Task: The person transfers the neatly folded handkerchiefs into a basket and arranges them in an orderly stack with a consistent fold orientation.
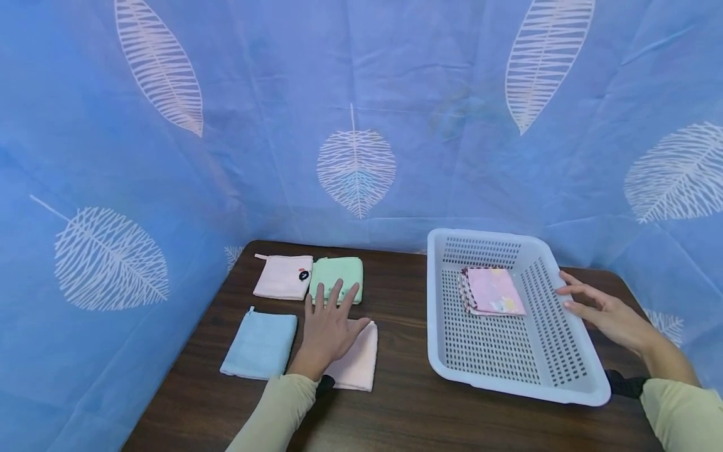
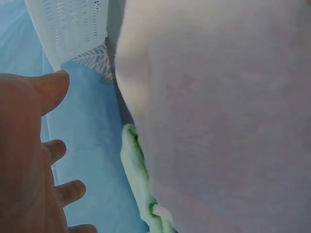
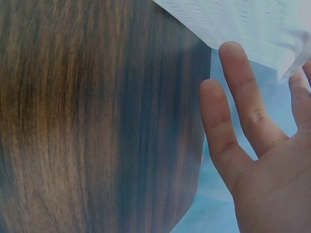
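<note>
My left hand [image 1: 330, 333] hovers palm down with fingers spread, holding nothing. Under it lies a folded pale pink cloth [image 1: 360, 361], partly hidden by the wrist. Beyond the fingertips is a folded green cloth [image 1: 346, 271]. To the left lie a folded light blue cloth [image 1: 262, 345] and a whitish-pink cloth [image 1: 281, 276] with a black round mark. My right hand [image 1: 612, 317] is at the right rim of a white plastic basket [image 1: 432, 301], fingers extended; firm contact cannot be made out. Inside the basket lies a folded pink patterned cloth [image 1: 497, 292], with a checkered edge beneath it.
Everything stands on a dark wooden table [image 1: 395, 414] with rounded corners. A blue curtain [image 1: 271, 157] with white leaf prints hangs close behind the table and along its sides. The basket takes up the right part of the tabletop.
</note>
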The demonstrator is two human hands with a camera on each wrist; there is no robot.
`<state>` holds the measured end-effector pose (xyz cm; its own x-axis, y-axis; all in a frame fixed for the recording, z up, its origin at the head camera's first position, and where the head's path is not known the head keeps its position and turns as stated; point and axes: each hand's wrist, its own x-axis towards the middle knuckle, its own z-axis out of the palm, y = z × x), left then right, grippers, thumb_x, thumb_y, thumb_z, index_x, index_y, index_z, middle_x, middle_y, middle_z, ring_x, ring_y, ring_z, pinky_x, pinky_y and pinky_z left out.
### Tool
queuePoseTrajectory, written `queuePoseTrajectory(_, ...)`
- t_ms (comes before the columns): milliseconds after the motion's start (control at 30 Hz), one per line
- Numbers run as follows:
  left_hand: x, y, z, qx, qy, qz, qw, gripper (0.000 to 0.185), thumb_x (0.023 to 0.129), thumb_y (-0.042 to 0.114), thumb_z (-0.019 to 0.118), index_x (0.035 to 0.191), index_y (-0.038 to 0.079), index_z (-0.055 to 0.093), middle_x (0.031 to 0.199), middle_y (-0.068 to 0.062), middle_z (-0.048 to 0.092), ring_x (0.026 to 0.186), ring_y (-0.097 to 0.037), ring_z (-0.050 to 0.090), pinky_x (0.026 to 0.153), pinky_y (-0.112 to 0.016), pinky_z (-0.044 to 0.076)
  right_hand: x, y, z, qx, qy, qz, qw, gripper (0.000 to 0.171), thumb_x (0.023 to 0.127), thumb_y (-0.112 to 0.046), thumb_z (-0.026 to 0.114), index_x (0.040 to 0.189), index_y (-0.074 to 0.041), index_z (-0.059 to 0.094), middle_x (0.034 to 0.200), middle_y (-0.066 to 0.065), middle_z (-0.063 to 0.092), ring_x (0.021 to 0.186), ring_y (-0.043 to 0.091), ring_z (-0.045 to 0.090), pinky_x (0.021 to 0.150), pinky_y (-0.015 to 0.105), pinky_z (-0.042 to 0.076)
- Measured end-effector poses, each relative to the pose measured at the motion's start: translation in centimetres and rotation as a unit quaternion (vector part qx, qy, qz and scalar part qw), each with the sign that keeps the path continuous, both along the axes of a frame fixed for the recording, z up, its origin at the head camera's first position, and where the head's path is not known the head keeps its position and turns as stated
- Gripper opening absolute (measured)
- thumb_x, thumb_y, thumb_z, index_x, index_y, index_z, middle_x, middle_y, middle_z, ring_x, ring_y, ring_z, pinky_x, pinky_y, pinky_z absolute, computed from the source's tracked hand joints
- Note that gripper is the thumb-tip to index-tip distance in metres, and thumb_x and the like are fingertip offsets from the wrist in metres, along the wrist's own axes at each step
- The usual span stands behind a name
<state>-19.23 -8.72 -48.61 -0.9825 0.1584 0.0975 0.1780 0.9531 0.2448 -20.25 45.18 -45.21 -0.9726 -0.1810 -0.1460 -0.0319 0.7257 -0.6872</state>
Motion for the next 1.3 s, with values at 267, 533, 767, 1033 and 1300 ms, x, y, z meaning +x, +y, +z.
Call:
queuePoseTrajectory(267, 0.8, -1.0, -1.5, -0.003, 0.003, 0.015, 0.9999, 0.074, 0.096, 0.064, 0.053, 0.16, 0.032, 0.032, 0.165, -0.013, 0.034, 0.152, -0.049, 0.026, 0.119, -0.07, 0.024, 0.1, -0.1, 0.0, -0.011, -0.006, -0.001, 1.0, 0.055, 0.107, -0.038, 0.051, 0.151, -0.006, 0.042, 0.164, -0.033, 0.0, 0.102, -0.03, 0.04, 0.075, 0.026, 0.056)
queuePoseTrajectory(533, 1.4, -1.4, -1.9, -0.011, 0.0, 0.019, 0.9997, 0.073, 0.097, 0.063, 0.055, 0.159, 0.031, 0.034, 0.161, -0.013, 0.038, 0.142, -0.047, 0.039, 0.111, -0.067, 0.037, 0.2, -0.1, 0.0, -0.013, -0.002, -0.001, 1.0, 0.055, 0.107, -0.037, 0.052, 0.151, -0.006, 0.042, 0.163, -0.035, 0.0, 0.102, -0.03, 0.041, 0.074, 0.026, 0.056)
queuePoseTrajectory(767, 1.7, -1.6, -2.4, -0.019, -0.017, 0.037, 0.999, 0.075, 0.095, 0.062, 0.058, 0.159, 0.029, 0.036, 0.157, -0.016, 0.043, 0.128, -0.043, 0.049, 0.098, -0.061, 0.046, 0.2, -0.1, 0.0, -0.009, 0.004, 0.005, 1.0, 0.053, 0.107, -0.036, 0.052, 0.149, -0.005, 0.043, 0.159, -0.039, 0.002, 0.102, -0.029, 0.042, 0.075, 0.026, 0.056)
queuePoseTrajectory(1033, 1.7, -1.8, -2.6, -0.03, -0.029, 0.047, 0.9981, 0.076, 0.094, 0.063, 0.059, 0.156, 0.024, 0.04, 0.152, -0.017, 0.047, 0.123, -0.042, 0.049, 0.095, -0.059, 0.047, 0.1, -0.1, -0.1, -0.009, 0.003, 0.007, 1.0, 0.053, 0.107, -0.036, 0.052, 0.15, -0.005, 0.043, 0.165, -0.032, 0.001, 0.102, -0.028, 0.044, 0.075, 0.025, 0.057)
queuePoseTrajectory(1300, 1.8, -2.2, -2.9, -0.039, -0.042, 0.04, 0.9975, 0.075, 0.096, 0.064, 0.055, 0.153, 0.017, 0.045, 0.149, -0.019, 0.049, 0.124, -0.042, 0.048, 0.096, -0.058, 0.047, 0.1, 0.0, 0.1, 0.0, 0.004, 0.006, 1.0, 0.054, 0.107, -0.037, 0.052, 0.15, -0.006, 0.043, 0.16, -0.038, 0.002, 0.102, -0.03, 0.04, 0.075, 0.025, 0.056)
